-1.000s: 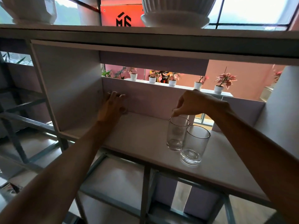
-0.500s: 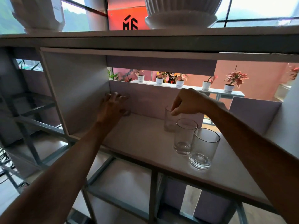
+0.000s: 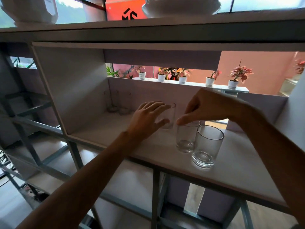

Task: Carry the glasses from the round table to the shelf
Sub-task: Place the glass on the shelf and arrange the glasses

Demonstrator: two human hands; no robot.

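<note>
Head view: glasses (image 3: 207, 146) are being parked on the shelf (image 3: 239, 162), so it's looking mostly done, probably just tidying left. The middle glass (image 3: 185, 138) is being pinched at the rim by the right hand (image 3: 208, 108); the left hand (image 3: 146, 118) is being held open beside the back glass (image 3: 170, 116).

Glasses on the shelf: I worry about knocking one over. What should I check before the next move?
1. The front glass stands upright on the shelf: ok.
2. The middle glass stands upright: ok.
3. The right hand grips the middle glass's rim: cannot tell; its fingertips are at the rim.
4. The left hand, fingers spread, is clear of the rear glass: cannot tell.
5. Gap between middle glass and front glass: cannot tell; they overlap in view.
6. The corner glasses stand away from both hands: ok.
</note>
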